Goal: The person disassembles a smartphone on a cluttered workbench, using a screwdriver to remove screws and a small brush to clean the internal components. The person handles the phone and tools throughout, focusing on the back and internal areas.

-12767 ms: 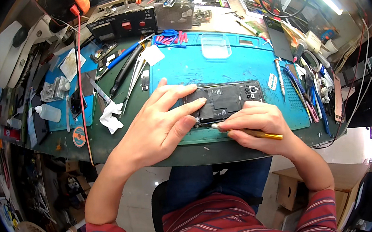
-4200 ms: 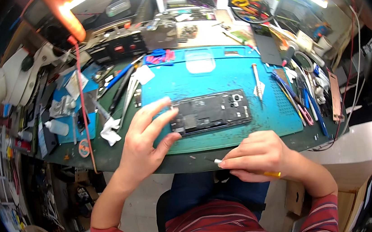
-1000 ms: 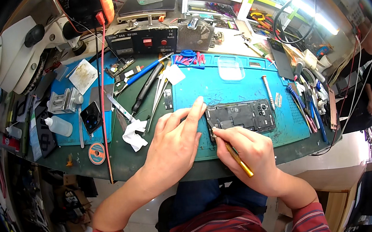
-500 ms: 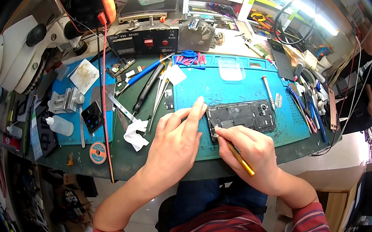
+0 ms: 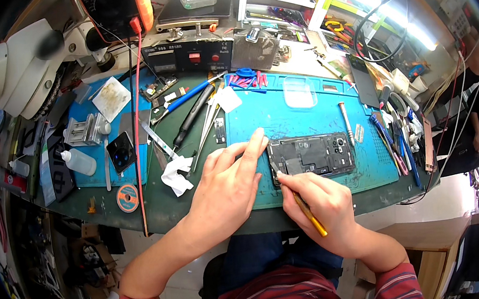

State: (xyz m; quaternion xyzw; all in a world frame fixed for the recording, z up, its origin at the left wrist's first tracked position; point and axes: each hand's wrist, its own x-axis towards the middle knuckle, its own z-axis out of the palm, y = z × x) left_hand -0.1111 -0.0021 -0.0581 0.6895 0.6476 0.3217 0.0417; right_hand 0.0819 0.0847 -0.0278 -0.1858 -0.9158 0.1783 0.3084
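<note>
An opened black phone [image 5: 316, 156], its back cover off, lies sideways on the blue repair mat [image 5: 306, 120]. In my right hand [image 5: 321, 202] is a gold-handled tool [image 5: 309, 214], a slim blade or pick whose tip reaches the phone's lower left corner. The exact tip shape is too small to tell. My left hand [image 5: 228, 177] rests at the phone's left edge, index finger stretched along it. Its fingers are extended and no object shows in them; the fingertips are close to or touching the phone's edge.
Left of the mat lie tweezers [image 5: 205, 132], a black pen-like tool [image 5: 194, 116] and crumpled tissue [image 5: 176, 175]. A screwdriver [image 5: 346, 122] lies right of the phone, a clear plastic box [image 5: 299, 93] behind it. A red cable [image 5: 137, 107] hangs at left; several tools crowd the right edge.
The view has shifted slightly, so the bench sits a little lower and to the right. My right hand has lowered slightly against the phone, still holding the gold-handled tool; my left hand keeps its place.
</note>
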